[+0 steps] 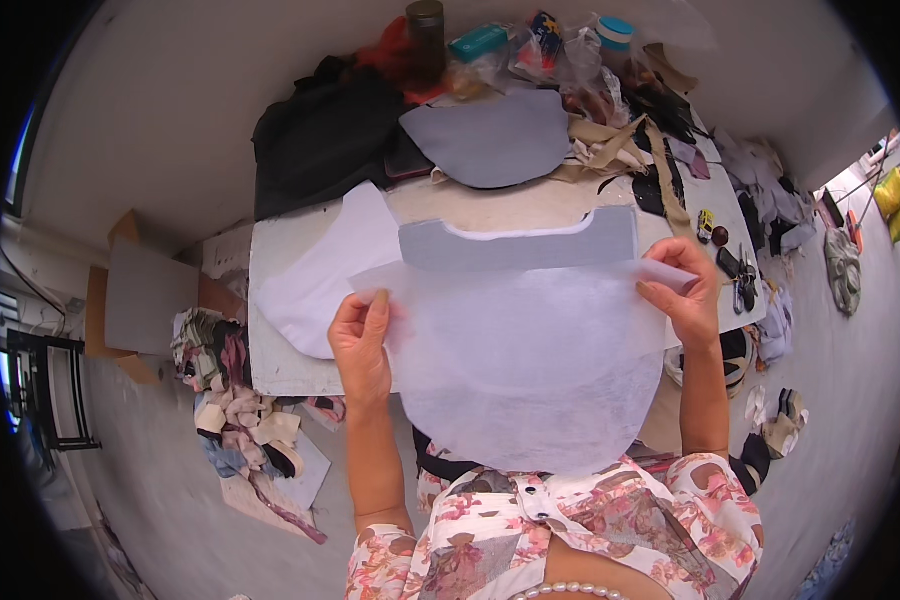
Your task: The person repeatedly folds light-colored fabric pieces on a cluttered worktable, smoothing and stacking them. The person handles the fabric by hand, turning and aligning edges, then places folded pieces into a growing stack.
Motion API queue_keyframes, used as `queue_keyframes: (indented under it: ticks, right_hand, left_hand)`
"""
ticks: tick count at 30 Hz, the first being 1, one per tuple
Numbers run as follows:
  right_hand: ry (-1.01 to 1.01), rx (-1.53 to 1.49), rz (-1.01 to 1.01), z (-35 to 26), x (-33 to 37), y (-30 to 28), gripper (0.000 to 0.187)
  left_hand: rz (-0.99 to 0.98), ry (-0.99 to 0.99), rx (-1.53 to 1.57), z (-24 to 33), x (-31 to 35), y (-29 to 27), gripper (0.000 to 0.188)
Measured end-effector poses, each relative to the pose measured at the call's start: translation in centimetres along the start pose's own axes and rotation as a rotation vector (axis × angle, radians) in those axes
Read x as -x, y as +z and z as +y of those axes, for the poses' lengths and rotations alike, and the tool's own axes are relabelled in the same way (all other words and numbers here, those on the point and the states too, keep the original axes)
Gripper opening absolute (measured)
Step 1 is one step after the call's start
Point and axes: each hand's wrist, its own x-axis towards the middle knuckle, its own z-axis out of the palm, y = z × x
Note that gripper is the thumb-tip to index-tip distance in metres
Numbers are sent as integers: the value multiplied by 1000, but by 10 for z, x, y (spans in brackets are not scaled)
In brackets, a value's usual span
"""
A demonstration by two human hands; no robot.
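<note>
Holding a thin, translucent white sheet [530, 330] by opposite ends over the white tabletop [282, 372], the left hand [362, 340] and the right hand [688, 300], each with pinched grip, seem to position it against a notched grey panel [530, 250], which next probably calls for careful edge alignment.

You are in what looks like a sewing workshop, shown by the shaped translucent sheet [530, 325] before you, the cut grey piece [490, 135] and black cloth [320, 150] on your white table [280, 376], and fabric scraps [250, 425] heaped beside it.
</note>
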Motion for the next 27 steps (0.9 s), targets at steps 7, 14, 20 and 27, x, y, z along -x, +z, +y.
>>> queue_keyframes:
  ticks: [7,14,20,27]
  right_hand:
    - [6,119,171,44,-9,-10,36]
    - [122,310,197,59,-25,-14,39]
    - [18,551,288,71,-29,-10,47]
    - [9,692,284,66,-29,-6,53]
  left_hand:
    - [48,75,-395,-45,-22,12,14]
    - [123,215,-742,-53,-42,19,18]
    - [116,209,-771,-54,-48,20,18]
    - [79,180,-726,-53,-51,13,19]
